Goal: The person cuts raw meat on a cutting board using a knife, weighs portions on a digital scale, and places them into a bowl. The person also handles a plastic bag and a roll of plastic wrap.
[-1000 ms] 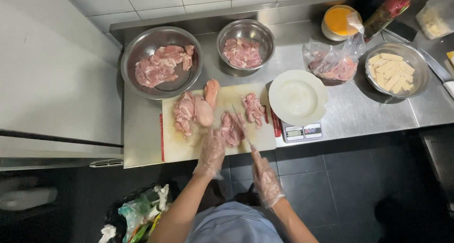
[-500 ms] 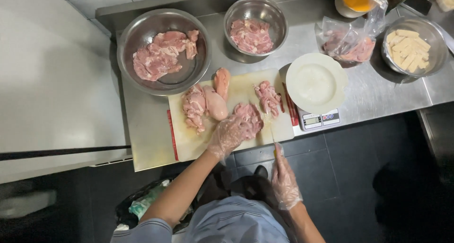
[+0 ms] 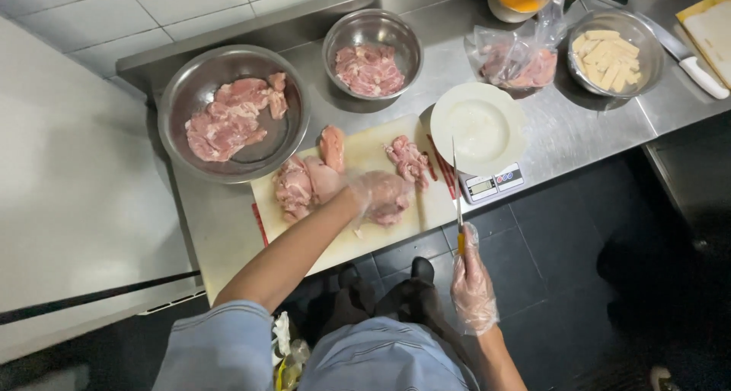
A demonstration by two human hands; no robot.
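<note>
My left hand (image 3: 378,191), in a clear plastic glove, rests on a raw chicken piece (image 3: 390,208) lying on the pale cutting board (image 3: 358,242). My right hand (image 3: 472,280), also gloved, holds a knife (image 3: 457,185) by its handle, blade pointing away over the board's right edge, clear of the meat. More raw chicken pieces lie on the board: two or three at the left (image 3: 304,181) and one at the right (image 3: 409,160).
A large steel bowl (image 3: 228,60) and a smaller one (image 3: 396,37) hold raw chicken. A white plate (image 3: 478,128) sits on a small scale (image 3: 491,185). Farther right lie a bag of meat (image 3: 521,63), a bowl of pale strips (image 3: 609,52) and another knife (image 3: 689,60).
My left hand has settled on the chicken piece on the board. My right hand with the knife has drawn back to the right, off the board. The view has shifted closer.
</note>
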